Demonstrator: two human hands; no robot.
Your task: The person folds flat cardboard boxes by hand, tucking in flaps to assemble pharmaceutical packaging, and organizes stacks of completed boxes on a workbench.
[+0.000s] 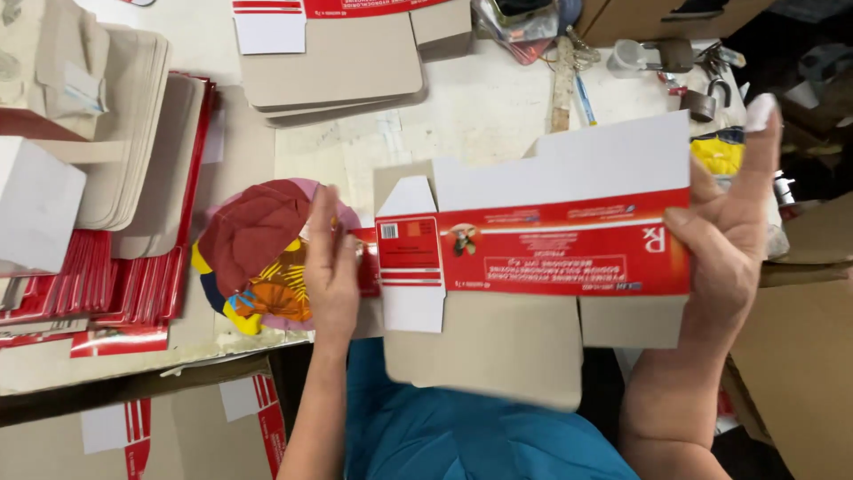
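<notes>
A white work table (480, 107) carries stacks of flat grey card blanks (338, 67) at the far side and red-edged blanks (133, 284) at the left. In the middle, near the person, a flat red and white carton (533, 244) is held over the table. The right hand (724, 240) clamps its right end, thumb on the red face. The left hand (330, 267) lies at its left end with fingers straight and together, over a colourful round cushion (258, 258).

bare forearms, blue garment (462, 436), fingertip tape (761, 112)
</notes>
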